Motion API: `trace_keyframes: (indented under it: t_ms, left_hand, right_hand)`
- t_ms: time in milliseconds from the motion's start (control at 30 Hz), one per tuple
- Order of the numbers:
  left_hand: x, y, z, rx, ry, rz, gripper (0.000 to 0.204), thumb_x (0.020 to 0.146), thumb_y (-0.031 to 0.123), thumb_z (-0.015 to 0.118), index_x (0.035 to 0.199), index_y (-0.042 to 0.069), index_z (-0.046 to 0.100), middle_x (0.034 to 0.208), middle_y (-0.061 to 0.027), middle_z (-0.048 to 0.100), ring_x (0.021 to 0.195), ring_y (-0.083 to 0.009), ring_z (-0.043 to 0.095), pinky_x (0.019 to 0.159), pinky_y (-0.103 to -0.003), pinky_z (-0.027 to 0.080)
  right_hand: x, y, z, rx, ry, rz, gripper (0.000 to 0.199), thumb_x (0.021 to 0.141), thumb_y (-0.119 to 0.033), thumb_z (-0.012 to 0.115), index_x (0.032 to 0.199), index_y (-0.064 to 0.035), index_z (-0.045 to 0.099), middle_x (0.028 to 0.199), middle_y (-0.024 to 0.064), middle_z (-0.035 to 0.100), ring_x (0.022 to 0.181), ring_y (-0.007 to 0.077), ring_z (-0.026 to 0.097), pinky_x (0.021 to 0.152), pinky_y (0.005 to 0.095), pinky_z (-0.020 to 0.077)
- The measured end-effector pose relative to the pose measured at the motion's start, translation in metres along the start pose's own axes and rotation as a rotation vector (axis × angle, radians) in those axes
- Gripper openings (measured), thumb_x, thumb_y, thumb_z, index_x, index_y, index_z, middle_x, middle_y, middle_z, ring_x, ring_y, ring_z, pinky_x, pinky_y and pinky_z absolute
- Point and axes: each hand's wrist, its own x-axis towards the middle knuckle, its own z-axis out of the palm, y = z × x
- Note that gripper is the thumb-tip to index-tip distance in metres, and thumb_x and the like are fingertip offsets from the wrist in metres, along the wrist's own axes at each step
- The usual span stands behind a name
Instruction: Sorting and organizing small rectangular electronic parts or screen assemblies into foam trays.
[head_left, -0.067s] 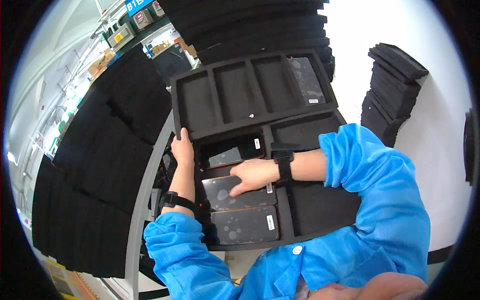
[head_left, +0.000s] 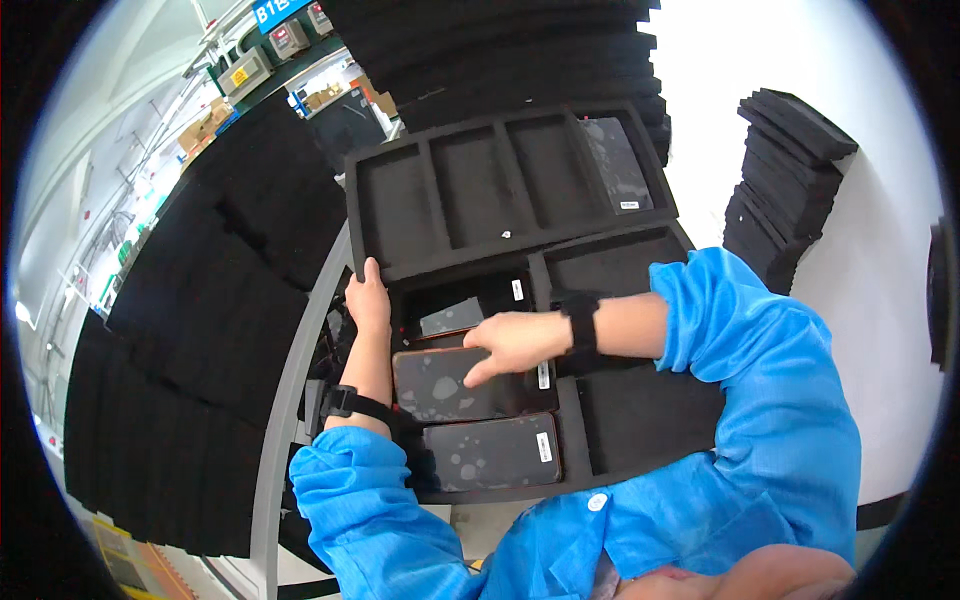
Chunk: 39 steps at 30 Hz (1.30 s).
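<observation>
My right hand (head_left: 515,342) is on the middle phone (head_left: 445,388), a glossy black slab with a thin orange edge. The thumb lies on its face and the fingers are at its far edge; the phone's left end sits raised. Beside it in the lower black foam tray (head_left: 585,430) lie a nearer phone (head_left: 490,452) and a farther phone (head_left: 450,318), each with a white label. My left hand (head_left: 368,300) grips the near left corner of the upper foam tray (head_left: 425,265). That tray has several long pockets, with one phone (head_left: 615,160) in the rightmost.
Tall stacks of black foam trays stand to the left (head_left: 190,330) and at the back (head_left: 490,50). A smaller stack of black foam pieces (head_left: 785,180) is at the right by a white wall (head_left: 880,300). A grey metal rail (head_left: 290,430) runs along my left side.
The middle phone has shifted slightly left, and its left end has risen with my right hand on it. My left hand has stayed at the tray corner.
</observation>
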Motion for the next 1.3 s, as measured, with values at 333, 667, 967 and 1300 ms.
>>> trace_keyframes:
  t_ms: [333, 667, 967, 1300]
  left_hand:
    - [0.012, -0.017, 0.003, 0.059, 0.096, 0.114, 0.046, 0.078, 0.035, 0.050, 0.093, -0.009, 0.051, 0.065, -0.0104, 0.053, 0.053, -0.0157, 0.049, 0.050, -0.029, 0.039]
    - [0.024, -0.040, 0.004, 0.095, 0.156, 0.143, 0.040, 0.078, 0.035, 0.050, 0.083, -0.005, 0.052, 0.062, -0.0093, 0.050, 0.053, -0.0165, 0.048, 0.050, -0.028, 0.039]
    - [0.008, -0.006, -0.003, 0.170, -0.043, -0.024, 0.063, 0.078, 0.044, 0.045, 0.107, -0.012, 0.044, 0.106, -0.0275, 0.049, 0.103, -0.0364, 0.045, 0.088, -0.036, 0.034]
    - [0.008, -0.007, -0.001, 0.117, 0.034, -0.028, 0.062, 0.077, 0.044, 0.045, 0.106, -0.010, 0.047, 0.105, -0.0262, 0.050, 0.103, -0.0356, 0.045, 0.088, -0.036, 0.034]
  right_hand:
    - [-0.017, 0.130, -0.148, 0.229, 1.247, 0.202, 0.049, 0.076, -0.041, 0.051, 0.089, 0.0052, 0.055, 0.082, 0.0219, 0.057, 0.078, 0.0293, 0.057, 0.067, 0.0342, 0.0434]
    - [-0.025, 0.164, -0.137, 0.234, 0.633, 0.500, 0.047, 0.078, -0.039, 0.050, 0.080, 0.0078, 0.057, 0.087, 0.0258, 0.056, 0.086, 0.0370, 0.053, 0.073, 0.0381, 0.0426]
    - [-0.005, 0.096, -0.112, -0.912, 1.038, 0.141, 0.039, 0.070, -0.022, 0.059, 0.103, -0.0056, 0.048, 0.106, 0.0130, 0.048, 0.095, 0.0303, 0.046, 0.077, 0.0373, 0.0403]
    - [0.012, 0.033, -0.011, -0.666, 0.270, 0.188, 0.056, 0.077, -0.043, 0.049, 0.097, 0.0092, 0.047, 0.095, 0.0218, 0.048, 0.090, 0.0314, 0.047, 0.077, 0.0358, 0.0418]
